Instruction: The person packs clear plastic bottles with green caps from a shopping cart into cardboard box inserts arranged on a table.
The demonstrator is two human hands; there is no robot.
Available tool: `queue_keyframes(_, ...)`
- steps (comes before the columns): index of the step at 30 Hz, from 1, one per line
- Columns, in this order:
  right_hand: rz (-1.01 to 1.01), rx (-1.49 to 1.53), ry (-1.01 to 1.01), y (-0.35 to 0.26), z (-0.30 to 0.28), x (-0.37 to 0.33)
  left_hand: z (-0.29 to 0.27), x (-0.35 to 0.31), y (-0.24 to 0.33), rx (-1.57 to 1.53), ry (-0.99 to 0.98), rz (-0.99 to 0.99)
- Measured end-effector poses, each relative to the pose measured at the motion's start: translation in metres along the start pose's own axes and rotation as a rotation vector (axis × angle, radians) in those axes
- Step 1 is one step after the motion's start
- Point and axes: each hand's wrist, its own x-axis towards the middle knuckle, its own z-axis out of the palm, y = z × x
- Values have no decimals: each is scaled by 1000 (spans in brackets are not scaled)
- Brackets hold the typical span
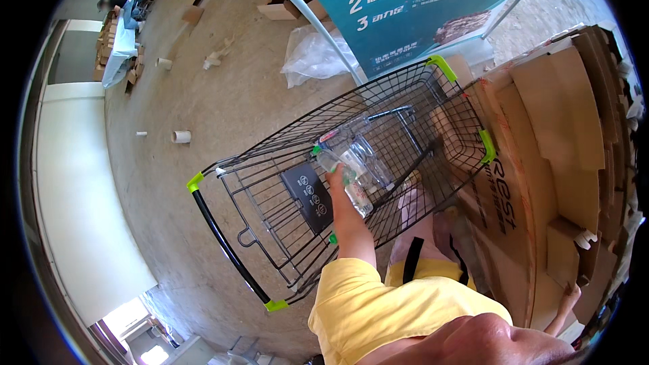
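My left arm reaches down into a black wire shopping cart (pixel 270 242). My left hand (pixel 337 177) is closed round a clear plastic bottle (pixel 358 200), which lies tilted among several other clear bottles (pixel 366 151). A green cap (pixel 316 151) shows just beyond my fingers. Close to my wrist is the cart's dark grey flap (pixel 307 196) with round white symbols. Far to the right, my right hand (pixel 571 295) is beside the flaps of a brown cardboard box (pixel 566 250); its fingers are too small and partly hidden to make out.
Stacked flattened cardboard (pixel 517 182) stands along the cart's right side. Beyond the cart are a teal banner (pixel 405 13) on a pale frame and a clear plastic sheet (pixel 312 57). A white roll (pixel 181 136) lies on the concrete floor. Another person (pixel 122 4) bends over at the far left.
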Motion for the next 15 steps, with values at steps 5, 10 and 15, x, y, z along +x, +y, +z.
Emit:
queue_keyframes(5,16,-122,-100,-15,-1,-4,-32,-70,51,-476,-516,9)
queue_keyframes(10,-131,-161,-66,1,0,-7,-63,-193,152,-543,-673,370)
queue_keyframes(15,-105,-219,-116,3,0,-3,-43,-312,239,-565,-818,691)
